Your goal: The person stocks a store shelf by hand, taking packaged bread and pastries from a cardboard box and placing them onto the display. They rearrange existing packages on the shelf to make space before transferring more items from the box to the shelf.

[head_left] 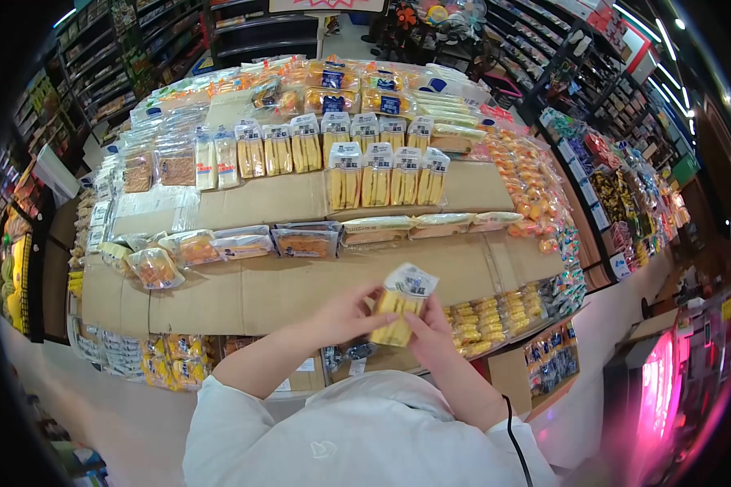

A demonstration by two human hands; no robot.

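Both my hands hold one clear packet of yellow stick-shaped cakes (pixel 401 306) with a white and dark label at its top. My left hand (pixel 348 315) grips its left edge. My right hand (pixel 431 332) grips its lower right edge. The packet is tilted, close to my chest, above the front edge of a cardboard-covered display table (pixel 284 284). Matching packets (pixel 388 174) lie in rows further back on the table.
Flat wrapped breads (pixel 304 241) line the table's middle, with round buns (pixel 156 266) at the left. Orange snack bags (pixel 528 183) fill the right side. Small yellow packets (pixel 487 316) hang along the front edge. Store shelves (pixel 609 105) flank the aisle.
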